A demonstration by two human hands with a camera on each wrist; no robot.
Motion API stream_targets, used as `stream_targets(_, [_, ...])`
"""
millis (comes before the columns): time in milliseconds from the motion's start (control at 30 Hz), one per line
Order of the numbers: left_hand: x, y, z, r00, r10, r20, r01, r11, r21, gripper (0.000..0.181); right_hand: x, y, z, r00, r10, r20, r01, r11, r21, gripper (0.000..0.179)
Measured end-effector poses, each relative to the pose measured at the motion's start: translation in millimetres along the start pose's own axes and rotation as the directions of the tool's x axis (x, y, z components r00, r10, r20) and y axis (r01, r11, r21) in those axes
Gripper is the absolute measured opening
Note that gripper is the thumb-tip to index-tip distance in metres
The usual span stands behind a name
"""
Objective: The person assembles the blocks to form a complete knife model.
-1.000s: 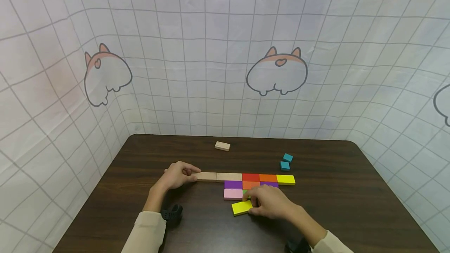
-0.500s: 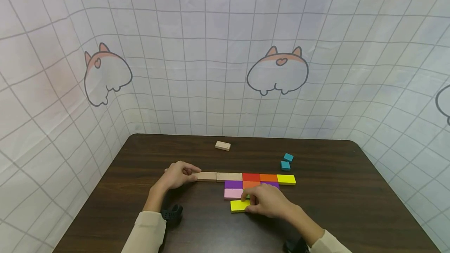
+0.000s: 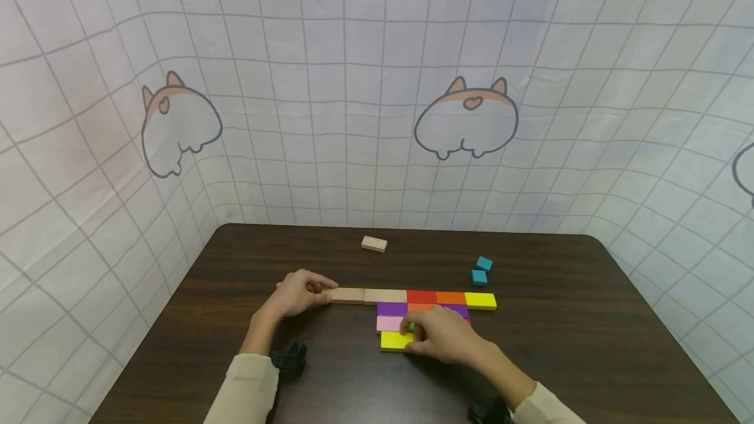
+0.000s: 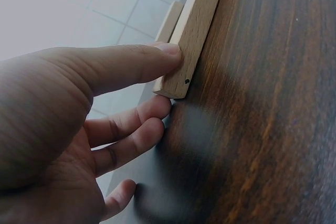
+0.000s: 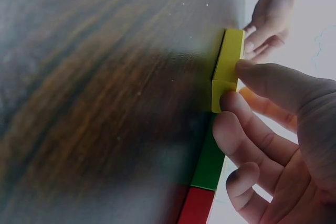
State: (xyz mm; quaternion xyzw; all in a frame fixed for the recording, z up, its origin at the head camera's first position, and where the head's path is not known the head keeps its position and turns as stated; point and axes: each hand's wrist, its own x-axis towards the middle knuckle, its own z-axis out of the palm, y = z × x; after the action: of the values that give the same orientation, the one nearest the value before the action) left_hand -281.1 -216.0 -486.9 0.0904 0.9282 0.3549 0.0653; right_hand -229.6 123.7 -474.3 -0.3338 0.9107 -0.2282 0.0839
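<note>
My left hand [image 3: 299, 294] holds the left end of a plain wooden block [image 3: 345, 296], its thumb against the near side in the left wrist view. My right hand [image 3: 448, 334] pinches a yellow block [image 3: 396, 341] flat on the table, just below a pink block [image 3: 389, 324]. Above the pink one lies a purple block [image 3: 391, 309]. The top row runs on through a second wooden block [image 3: 385, 296], then red [image 3: 421, 297], orange [image 3: 450, 298] and another yellow block [image 3: 480, 301]. In the right wrist view, a green block [image 5: 209, 156] and a red block lie beside my fingers. My right hand partly hides the lower rows.
A loose wooden block [image 3: 374, 244] lies near the back of the dark table [image 3: 235, 260]. Two small blue blocks [image 3: 479, 277] sit behind the row's right end. A grid-patterned curtain [image 3: 330, 116] surrounds the table's back and sides.
My right hand has moved the yellow block left and up against the pink block, straightening it from a tilt. My left hand has stayed at the wooden block's end.
</note>
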Motion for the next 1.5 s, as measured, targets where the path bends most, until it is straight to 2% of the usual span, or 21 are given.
stream_targets(567, [0.6, 1.8, -0.7, 1.0, -0.016, 0.009, 0.016, 1.0, -0.016, 0.02, 7.7, -0.9, 1.7, 1.0, -0.009, 0.012, 0.008, 1.0, 0.008, 0.019])
stream_targets(1500, [-0.4, 1.6, -0.9, 1.0, -0.004, 0.001, 0.004, 1.0, -0.003, 0.019, 10.9, -1.8, -4.3, 0.998, -0.017, 0.053, 0.013, 0.997, 0.072, 0.02])
